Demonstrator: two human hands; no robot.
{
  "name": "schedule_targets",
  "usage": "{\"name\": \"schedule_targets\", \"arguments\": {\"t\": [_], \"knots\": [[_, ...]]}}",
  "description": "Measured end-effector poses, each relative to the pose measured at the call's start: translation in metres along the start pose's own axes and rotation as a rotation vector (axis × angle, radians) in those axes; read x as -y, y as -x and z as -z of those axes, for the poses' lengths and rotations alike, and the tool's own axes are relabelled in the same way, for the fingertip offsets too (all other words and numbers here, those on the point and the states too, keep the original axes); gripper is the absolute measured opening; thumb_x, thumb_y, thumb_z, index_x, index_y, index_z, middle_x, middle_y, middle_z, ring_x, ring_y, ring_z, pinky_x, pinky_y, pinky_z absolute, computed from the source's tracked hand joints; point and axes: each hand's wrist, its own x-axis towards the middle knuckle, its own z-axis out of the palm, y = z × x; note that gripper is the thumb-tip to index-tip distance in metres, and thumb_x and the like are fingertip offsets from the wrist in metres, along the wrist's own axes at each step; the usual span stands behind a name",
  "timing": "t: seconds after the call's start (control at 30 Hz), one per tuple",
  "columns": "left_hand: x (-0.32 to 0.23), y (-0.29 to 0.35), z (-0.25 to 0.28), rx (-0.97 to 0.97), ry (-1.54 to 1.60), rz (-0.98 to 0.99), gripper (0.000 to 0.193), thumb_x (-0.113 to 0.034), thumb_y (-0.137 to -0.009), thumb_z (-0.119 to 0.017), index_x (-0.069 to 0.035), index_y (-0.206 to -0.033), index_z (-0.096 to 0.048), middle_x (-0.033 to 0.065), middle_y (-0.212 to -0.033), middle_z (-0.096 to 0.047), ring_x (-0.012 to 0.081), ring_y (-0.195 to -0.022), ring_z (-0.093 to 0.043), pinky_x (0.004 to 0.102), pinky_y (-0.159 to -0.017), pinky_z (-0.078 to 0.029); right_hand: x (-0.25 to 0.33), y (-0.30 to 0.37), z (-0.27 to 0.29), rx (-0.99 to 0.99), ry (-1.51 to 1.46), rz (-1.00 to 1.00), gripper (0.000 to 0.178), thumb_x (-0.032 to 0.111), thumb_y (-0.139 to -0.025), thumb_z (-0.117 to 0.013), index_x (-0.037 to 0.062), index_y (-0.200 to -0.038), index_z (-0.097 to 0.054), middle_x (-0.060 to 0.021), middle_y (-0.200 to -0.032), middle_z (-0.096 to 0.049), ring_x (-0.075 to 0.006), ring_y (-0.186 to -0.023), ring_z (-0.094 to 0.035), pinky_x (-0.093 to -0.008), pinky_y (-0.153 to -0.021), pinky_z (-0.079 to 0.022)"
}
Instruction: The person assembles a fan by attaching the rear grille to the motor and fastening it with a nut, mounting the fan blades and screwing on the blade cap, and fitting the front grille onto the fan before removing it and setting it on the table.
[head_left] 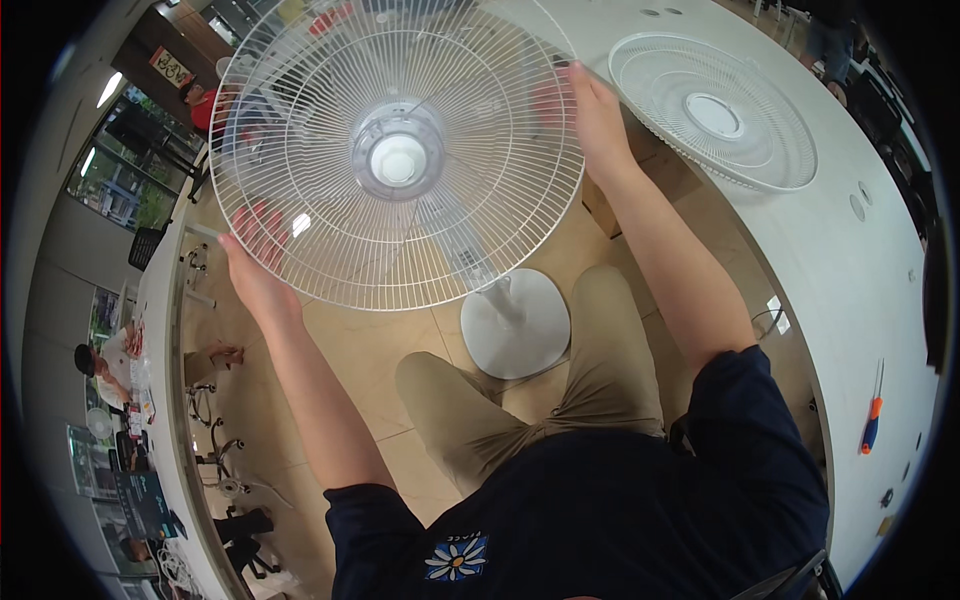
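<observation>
White wire, fine spokes: a round fan guard (330, 130) sits on the head of a pedestal fan, held at both edges by a seated person.

Far left, along the room's edge: a long bench with clutter, another person (105, 365) bent over work there. Not involved.

Left hand (255, 265) grips the guard's lower left rim, fingers curled through and around the wires, thumb side hidden behind the grille. Closed on it, firmly by the look.

Centre: the motor hub (398, 158) shows pale through the grille. Below it the stem drops to a round white base (515, 322) on the tiled floor, just ahead of the person's knees.

Right hand (595, 115) clasps the upper right rim, fingers wrapped over the edge, likewise closed.

Right again: a second white guard (715, 110) lies flat on the pale table (860, 290), well apart from the hands. Near the table's near edge, a screwdriver (872, 420) with an orange and blue handle.

Judgement on handling: the opposed grip, low left and high right, suits turning or seating the guard evenly. Best kept square to the hub, pressure equal at both hands, so the rim does not cock to one side; thin wires would bend under a squeeze.
</observation>
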Motion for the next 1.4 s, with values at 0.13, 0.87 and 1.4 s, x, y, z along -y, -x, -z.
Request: {"name": "schedule_targets", "arguments": {"t": [0.13,0.87,1.4], "knots": [[0.007,-0.002,0.004,-0.041,-0.046,-0.015,0.063,-0.046,-0.111,-0.026,0.003,-0.14,-0.052,0.0185,-0.127,-0.066,0.0297,-0.117,-0.064,0.0412,-0.101,-0.049,-0.004,0.007,-0.009,-0.078,-0.083,0.001,0.049,0.037,-0.11,-0.042,-0.0053,-0.109,-0.065,-0.013,-0.093,-0.073,-0.0182,-0.079,-0.07,-0.0323,-0.074,-0.056],[0.068,0.037,0.028,-0.278,0.027,-0.326,0.071,-0.054,-0.108,-0.036,0.011,-0.126,-0.057,0.018,-0.112,-0.069,0.0259,-0.101,-0.068,0.037,-0.087,-0.054,-0.057,0.034,0.011,-0.195,-0.17,0.337,0.056,0.041,-0.11,-0.04,-0.0082,-0.111,-0.066,-0.0153,-0.093,-0.072,-0.0204,-0.082,-0.07,-0.0318,-0.076,-0.057],[0.085,0.035,0.057,-0.208,-0.281,-0.318,0.07,-0.049,-0.11,-0.026,0.009,-0.133,-0.056,0.0223,-0.127,-0.065,0.0322,-0.116,-0.063,0.044,-0.106,-0.046,-0.039,0.054,0.059,-0.135,0.206,0.33,0.02,0.015,-0.101,-0.059,0.0012,-0.112,-0.068,-0.008,-0.107,-0.071,-0.0193,-0.1,-0.066,-0.0337,-0.086,-0.052]]}}
